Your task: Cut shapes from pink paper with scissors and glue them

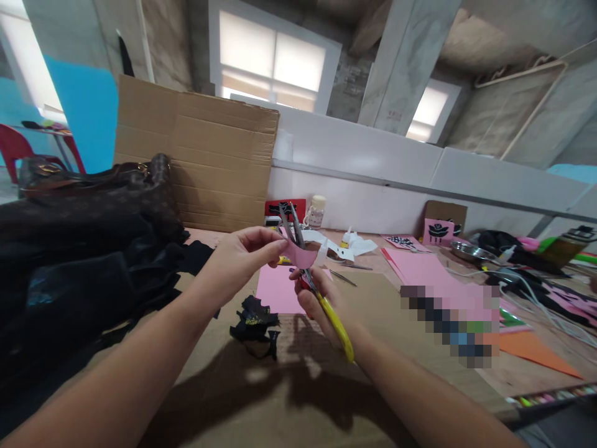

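Between thumb and fingers, my left hand pinches a small curved piece of pink paper. My right hand grips scissors with yellow handles, their blades pointing up and a little apart. The pink piece lies at the blades; whether they are cutting into it I cannot tell. Below the hands, a pink sheet rests on a brown cardboard mat. Crumpled black scraps lie nearer to me. Part of my right hand's fingers is hidden behind the scissors.
A brown bag and black cloth fill the left side. Upright cardboard stands behind. A bottle, white paper strips and tweezers lie beyond the hands. Pink sheets, orange paper and cables are at right.
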### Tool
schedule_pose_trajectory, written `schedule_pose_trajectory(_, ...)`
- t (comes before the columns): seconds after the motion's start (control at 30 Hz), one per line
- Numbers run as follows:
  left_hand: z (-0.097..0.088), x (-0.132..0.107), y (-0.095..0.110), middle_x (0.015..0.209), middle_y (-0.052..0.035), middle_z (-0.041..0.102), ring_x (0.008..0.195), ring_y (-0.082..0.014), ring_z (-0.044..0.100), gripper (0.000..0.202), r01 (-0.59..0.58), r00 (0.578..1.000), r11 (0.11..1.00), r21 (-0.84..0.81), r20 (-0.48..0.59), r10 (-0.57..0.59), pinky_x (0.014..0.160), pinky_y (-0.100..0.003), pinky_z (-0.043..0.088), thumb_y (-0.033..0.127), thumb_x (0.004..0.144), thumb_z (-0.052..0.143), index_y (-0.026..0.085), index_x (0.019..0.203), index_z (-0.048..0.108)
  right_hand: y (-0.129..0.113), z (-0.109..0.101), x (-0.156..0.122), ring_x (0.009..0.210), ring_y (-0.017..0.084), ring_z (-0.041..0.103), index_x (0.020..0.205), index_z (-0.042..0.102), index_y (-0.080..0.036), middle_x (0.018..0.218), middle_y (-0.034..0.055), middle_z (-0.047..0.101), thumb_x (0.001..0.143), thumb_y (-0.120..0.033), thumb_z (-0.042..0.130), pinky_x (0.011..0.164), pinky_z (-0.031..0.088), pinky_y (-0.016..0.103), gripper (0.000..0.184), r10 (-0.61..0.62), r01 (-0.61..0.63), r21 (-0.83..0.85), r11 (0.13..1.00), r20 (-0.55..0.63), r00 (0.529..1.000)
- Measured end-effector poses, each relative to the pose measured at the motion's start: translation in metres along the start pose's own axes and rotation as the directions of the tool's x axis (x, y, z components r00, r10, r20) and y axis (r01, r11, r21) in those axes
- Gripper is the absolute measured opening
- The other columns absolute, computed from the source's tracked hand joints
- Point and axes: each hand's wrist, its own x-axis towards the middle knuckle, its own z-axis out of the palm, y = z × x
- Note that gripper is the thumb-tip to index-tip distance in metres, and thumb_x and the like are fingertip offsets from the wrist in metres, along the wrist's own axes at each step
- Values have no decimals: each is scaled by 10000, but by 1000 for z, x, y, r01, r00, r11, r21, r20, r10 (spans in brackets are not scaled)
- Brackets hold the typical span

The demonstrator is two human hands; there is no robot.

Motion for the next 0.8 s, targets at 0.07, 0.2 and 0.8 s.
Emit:
schedule_pose_trajectory(0.07,0,0,1,736,15,682,694,-139,610,188,-6,1000,1000,22,-8,6,707,-253,510,399,815,765,217,788,725,1,0,0,682,179,486,1092,555,-275,814,1,489,899,-623,609,590,414,305,401,-5,5,-17,1000,2,1000)
schedule_pose_trajectory(0.2,1,-1,0,733,16,677,687,-141,615,180,3,1000,1000,10,2,-3,702,-263,522,373,825,745,213,766,686,1,-1,0,711,192,497,1093,555,-272,826,11,504,902,-603,612,621,429,317,387,-14,15,-70,997,10,1000)
schedule_pose_trajectory(0.8,6,-1,-1,696,23,651,672,-135,602,177,20,1000,998,-56,23,-19,703,-274,521,318,827,709,220,712,616,-2,1,0,668,177,480,1084,558,-260,820,11,510,884,-592,639,590,418,310,396,-4,4,-37,999,1,1000)
